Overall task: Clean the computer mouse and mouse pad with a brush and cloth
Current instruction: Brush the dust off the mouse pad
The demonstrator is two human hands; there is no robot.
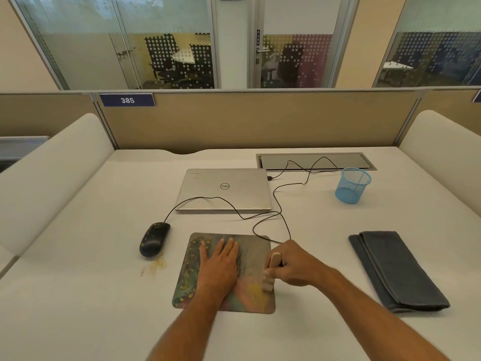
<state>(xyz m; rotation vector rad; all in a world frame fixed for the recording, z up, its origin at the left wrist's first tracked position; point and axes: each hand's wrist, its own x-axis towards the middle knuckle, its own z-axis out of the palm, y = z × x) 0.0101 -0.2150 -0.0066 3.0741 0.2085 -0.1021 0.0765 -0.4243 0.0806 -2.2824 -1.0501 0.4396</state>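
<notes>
On the white desk (78, 295), a closed laptop (223, 190) lies behind the mouse pad (250, 259), a folded grey cloth (398, 269) to its right. Left hand (218, 264) presses flat, fingers spread, on the pad; right hand (294, 264) grips a brush (270, 272) at the pad's right edge. Black mouse (154, 238) sits just left.

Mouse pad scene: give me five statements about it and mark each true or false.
1. The left hand lies flat on the mouse pad. True.
2. The right hand holds the brush at the pad's right side. True.
3. The mouse sits on the pad. False: it rests on the desk, left of the pad.
4. The laptop is open. False: its lid is closed.
5. The folded cloth lies untouched, right of the pad. True.
</notes>
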